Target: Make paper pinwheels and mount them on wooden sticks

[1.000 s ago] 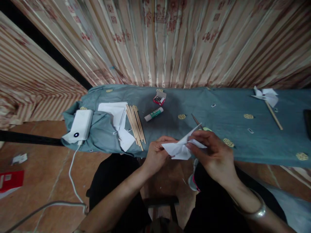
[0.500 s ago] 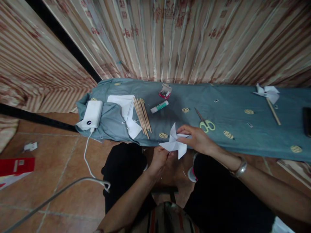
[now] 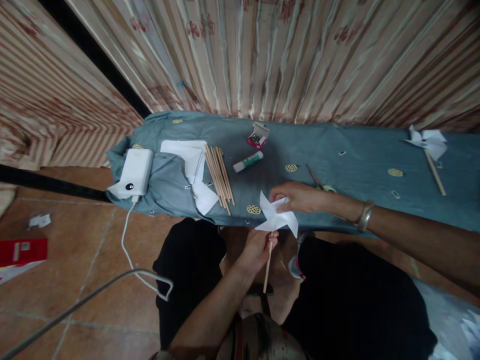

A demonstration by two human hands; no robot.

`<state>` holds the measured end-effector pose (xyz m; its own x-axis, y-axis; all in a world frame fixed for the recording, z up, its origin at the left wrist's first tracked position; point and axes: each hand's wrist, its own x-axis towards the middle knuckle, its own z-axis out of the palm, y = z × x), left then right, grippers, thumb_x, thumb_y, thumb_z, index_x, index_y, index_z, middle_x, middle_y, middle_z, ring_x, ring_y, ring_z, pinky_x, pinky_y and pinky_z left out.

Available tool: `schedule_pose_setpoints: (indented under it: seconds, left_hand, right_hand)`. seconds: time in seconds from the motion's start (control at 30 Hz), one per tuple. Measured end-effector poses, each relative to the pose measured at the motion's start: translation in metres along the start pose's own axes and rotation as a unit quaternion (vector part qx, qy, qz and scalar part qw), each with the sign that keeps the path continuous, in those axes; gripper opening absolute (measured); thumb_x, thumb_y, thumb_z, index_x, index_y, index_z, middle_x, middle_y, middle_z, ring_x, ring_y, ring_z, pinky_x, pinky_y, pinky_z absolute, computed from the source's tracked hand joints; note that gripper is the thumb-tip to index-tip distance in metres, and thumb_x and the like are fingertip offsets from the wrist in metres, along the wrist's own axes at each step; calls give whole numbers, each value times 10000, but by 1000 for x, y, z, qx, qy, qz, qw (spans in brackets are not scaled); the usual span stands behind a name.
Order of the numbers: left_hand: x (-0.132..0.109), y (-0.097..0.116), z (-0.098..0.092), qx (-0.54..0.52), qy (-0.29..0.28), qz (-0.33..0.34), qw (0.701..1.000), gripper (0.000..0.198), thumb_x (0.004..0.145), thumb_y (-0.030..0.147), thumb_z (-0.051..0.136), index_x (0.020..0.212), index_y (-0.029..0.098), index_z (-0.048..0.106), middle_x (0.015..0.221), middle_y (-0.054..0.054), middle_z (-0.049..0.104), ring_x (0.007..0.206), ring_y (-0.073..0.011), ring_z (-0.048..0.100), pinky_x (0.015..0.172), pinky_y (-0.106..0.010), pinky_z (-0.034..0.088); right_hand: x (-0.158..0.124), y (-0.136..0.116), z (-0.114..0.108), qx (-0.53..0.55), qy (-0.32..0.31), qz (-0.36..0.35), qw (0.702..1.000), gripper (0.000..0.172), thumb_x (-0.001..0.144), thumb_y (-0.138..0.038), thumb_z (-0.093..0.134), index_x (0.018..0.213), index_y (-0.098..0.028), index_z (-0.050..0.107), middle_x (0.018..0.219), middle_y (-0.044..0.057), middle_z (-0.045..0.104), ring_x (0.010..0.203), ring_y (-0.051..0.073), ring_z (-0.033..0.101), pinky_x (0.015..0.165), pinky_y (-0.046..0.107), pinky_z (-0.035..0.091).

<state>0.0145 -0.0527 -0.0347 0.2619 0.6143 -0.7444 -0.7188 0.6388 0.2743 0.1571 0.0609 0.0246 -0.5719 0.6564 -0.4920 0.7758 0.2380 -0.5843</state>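
A white paper pinwheel on a thin wooden stick is held over the near edge of the cloth-covered table. My left hand is closed round the stick just below the blades, and the stick's lower end hangs down between my knees. With bent fingers my right hand grips a blade at the upper right; its fingertips are partly hidden by the paper. Under my right forearm lie scissors, their pale green handles mostly covered.
A glue stick and an open red-and-white small box lie beyond my hands. Left of them are several wooden sticks, white paper and a cabled white power bank. Another pinwheel rests far right.
The pinwheel has turned and shifted slightly right, and its stick now shows below my left hand. My right arm has moved up over the scissors' handles. The view has shifted slightly.
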Motion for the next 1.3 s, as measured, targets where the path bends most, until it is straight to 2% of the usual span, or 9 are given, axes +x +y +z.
schedule_pose_setpoints:
  seconds: [0.17, 0.33, 0.63, 0.87, 1.07, 1.3]
  left_hand:
    - [-1, -1, 1, 3, 9, -11, 1000, 175, 598, -49, 595, 688, 98, 627, 589, 9, 533, 496, -32, 444, 432, -112, 292]
    - [2, -5, 0, 9, 15, -5, 1000, 220, 580, -70, 545, 680, 101, 639, 580, 1, 555, 494, -33, 432, 439, -110, 301]
    - [1, -3, 2, -11, -5, 1, 1000, 175, 576, -20, 663, 660, 117, 595, 571, 37, 498, 495, -22, 384, 428, -115, 257]
    - [-2, 0, 8, -7, -9, 2, 1000, 187, 578, 13, 675, 665, 126, 555, 557, 45, 462, 482, -16, 352, 420, -116, 216]
    - [-1, 2, 6, 6, -32, -1, 999, 158, 582, 28, 634, 672, 126, 548, 553, 50, 439, 478, -14, 340, 433, -124, 215]
    - [4, 1, 2, 15, -48, 8, 999, 184, 569, 99, 667, 680, 145, 527, 562, 51, 434, 488, -26, 342, 445, -145, 195]
  right_hand:
    - [4, -2, -2, -14, -27, -5, 1000, 225, 714, -191, 652, 935, -186, 694, 903, 37, 746, 845, 203, 679, 705, 268, 448]
    - [5, -1, -1, -13, -31, 12, 999, 221, 698, -175, 675, 918, -176, 697, 881, 33, 735, 820, 189, 663, 678, 255, 432]
    - [7, 5, 0, 6, -29, 20, 999, 250, 690, -208, 696, 934, -156, 706, 872, 45, 735, 827, 203, 664, 690, 270, 441]
    - [6, 3, 1, -19, -26, 36, 999, 233, 709, -217, 698, 939, -179, 709, 873, 34, 736, 805, 194, 658, 669, 264, 430]
    - [5, 2, -1, 4, -30, 39, 999, 221, 722, -224, 691, 936, -171, 701, 860, 24, 736, 776, 176, 653, 655, 254, 423]
    - [4, 2, 5, 36, -12, 69, 997, 226, 708, -201, 695, 933, -175, 693, 880, 23, 751, 827, 179, 676, 680, 250, 449]
